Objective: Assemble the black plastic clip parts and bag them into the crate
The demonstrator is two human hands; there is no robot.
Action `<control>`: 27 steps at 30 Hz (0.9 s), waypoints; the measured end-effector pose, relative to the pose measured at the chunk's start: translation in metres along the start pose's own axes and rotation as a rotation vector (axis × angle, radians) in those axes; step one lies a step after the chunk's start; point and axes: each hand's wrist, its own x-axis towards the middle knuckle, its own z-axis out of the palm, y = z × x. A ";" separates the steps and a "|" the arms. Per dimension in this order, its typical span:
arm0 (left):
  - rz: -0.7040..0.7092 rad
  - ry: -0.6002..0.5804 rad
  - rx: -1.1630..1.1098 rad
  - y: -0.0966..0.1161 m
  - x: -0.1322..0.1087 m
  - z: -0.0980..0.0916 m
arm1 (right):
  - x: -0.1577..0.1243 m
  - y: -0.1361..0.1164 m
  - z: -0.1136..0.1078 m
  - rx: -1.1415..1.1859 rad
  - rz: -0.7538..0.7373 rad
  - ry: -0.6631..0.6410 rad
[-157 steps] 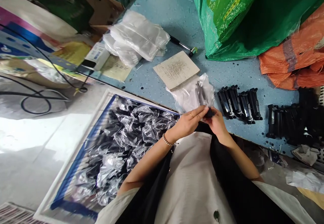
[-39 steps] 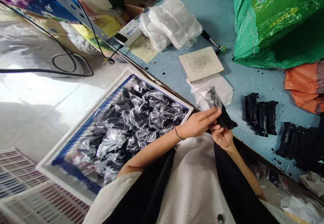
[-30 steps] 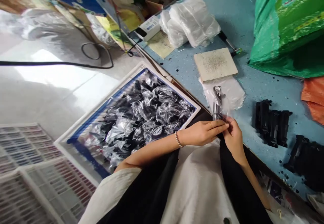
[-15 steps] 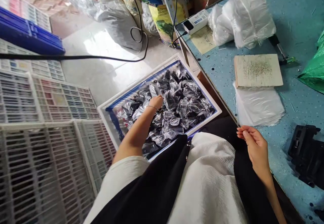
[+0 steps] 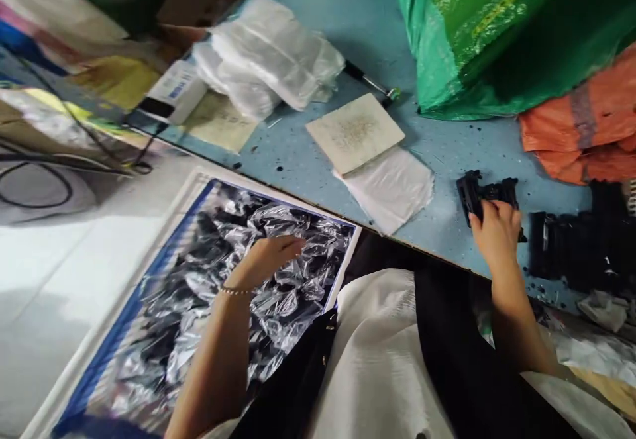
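Above a white crate with a blue lining (image 5: 124, 313), my left hand (image 5: 273, 257) hovers with its fingers stretched out and nothing in them. Many dark parts in clear plastic bags (image 5: 281, 300) fill the crate. On the blue table my right hand (image 5: 499, 234) has its fingers closed on a black plastic part (image 5: 470, 194). The part's exact kind does not show, and my fingers hide some of it. To the right of that hand lie several more black parts (image 5: 561, 247) in a row. A stack of clear plastic bags (image 5: 392, 191) lies left of my right hand, partly under a speckled pad (image 5: 358, 131).
Bundles of clear bags (image 5: 273, 55) and a white box (image 5: 173, 91) sit at the table's far left. A screwdriver-like tool (image 5: 370, 83) lies behind the pad. A large green bag (image 5: 447, 61) and an orange sack (image 5: 571, 121) stand at the back right.
The view has swung right. My left hand was closed on a bagged part in the crate and has let it go. My right hand moved from the table edge onto a black part.
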 end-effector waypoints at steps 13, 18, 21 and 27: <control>0.384 0.288 -0.014 0.200 0.106 0.076 | -0.008 0.007 0.006 0.012 -0.248 -0.069; 0.256 0.154 -0.485 0.177 0.111 0.052 | -0.020 -0.013 0.019 0.178 -0.240 -0.008; 0.243 0.211 -0.519 0.176 0.111 0.048 | -0.021 -0.026 0.025 0.248 -0.263 -0.054; 0.494 0.308 -0.144 0.176 0.104 0.050 | -0.023 -0.003 0.020 0.352 -0.156 -0.104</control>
